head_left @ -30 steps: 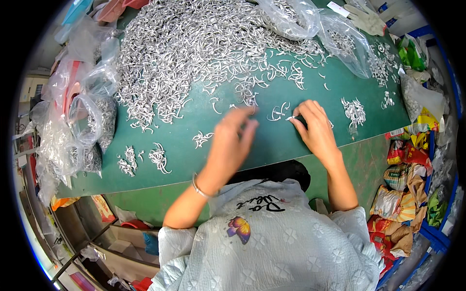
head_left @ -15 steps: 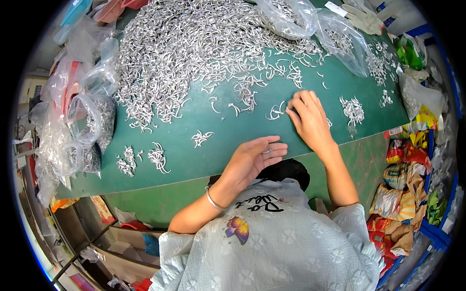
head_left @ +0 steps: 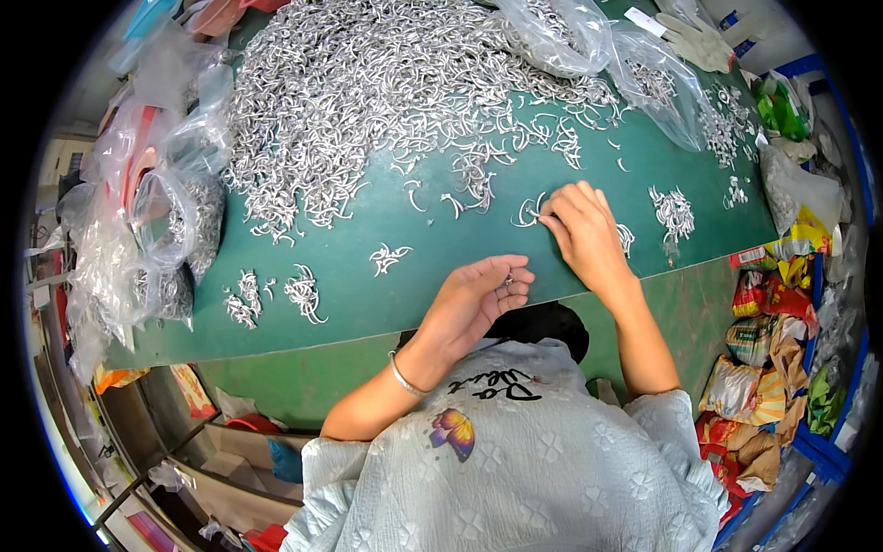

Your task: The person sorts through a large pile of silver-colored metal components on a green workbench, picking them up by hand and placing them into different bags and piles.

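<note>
My left hand is turned palm up near the table's front edge, its fingers curled around small silvery metal pieces. To its right and farther from me, my right hand has its thumb and fingertips pinched together at a few curved metal pieces on the green table. What exactly lies between those fingertips is too small to make out. Beside this hand, partly behind the wrist, lies another little cluster.
A large heap of curved metal pieces covers the far table. Small piles lie right and left. Filled clear bags stand at the left edge; another clear bag lies far right, near a glove. Shelves with colourful packages stand right.
The left hand's fingers have curled in more, and pieces show between them. The right fingertips have drawn together at the small cluster. The whole view has shifted slightly.
</note>
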`<state>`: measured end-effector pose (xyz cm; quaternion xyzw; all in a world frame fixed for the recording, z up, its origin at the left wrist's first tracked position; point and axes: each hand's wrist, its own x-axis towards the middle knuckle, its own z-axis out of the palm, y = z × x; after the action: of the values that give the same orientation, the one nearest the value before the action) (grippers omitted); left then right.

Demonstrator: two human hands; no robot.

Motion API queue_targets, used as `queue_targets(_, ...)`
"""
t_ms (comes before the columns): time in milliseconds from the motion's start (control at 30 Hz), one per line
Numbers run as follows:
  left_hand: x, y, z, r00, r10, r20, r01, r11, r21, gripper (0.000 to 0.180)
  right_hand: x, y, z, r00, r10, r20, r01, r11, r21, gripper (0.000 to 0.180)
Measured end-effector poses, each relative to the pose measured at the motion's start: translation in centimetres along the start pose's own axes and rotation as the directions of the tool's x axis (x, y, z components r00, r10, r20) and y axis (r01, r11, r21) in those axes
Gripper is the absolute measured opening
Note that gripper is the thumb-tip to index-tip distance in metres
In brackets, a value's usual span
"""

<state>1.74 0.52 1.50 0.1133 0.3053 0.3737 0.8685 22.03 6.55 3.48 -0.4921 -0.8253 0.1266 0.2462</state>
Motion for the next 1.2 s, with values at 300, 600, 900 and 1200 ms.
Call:
queue_targets(300,-0.2,0.1,1.1,0.997,0.058,-0.046,-0.066,0.98,-0.187,0.032,2.0,-2.4,0.3,0.993,-0.058,0.101,0.018,0.932,0.361,0.021)
queue_targets(600,-1.6,0.6,0.3,0.993,0.022,-0.116,-0.039,0.988,-0.147,0.025,3.9,-0.6,3.7,0.995,-0.097,-0.011,0.096,0.955,0.282,0.023)
queue_targets(900,-1.4,0.6,-0.1,0.998,0.027,-0.063,-0.037,0.983,-0.181,0.028,3.8,2.6,-1.2,0.843,0.528,0.106,-0.505,0.706,0.496,0.016)
queue_targets(1200,-1.3,0.6,-0.2,0.998,0.033,-0.044,-0.039,0.989,-0.14,0.031,4.9,-1.1,1.8,0.995,0.0,-0.097,-0.009,0.995,-0.098,0.016)
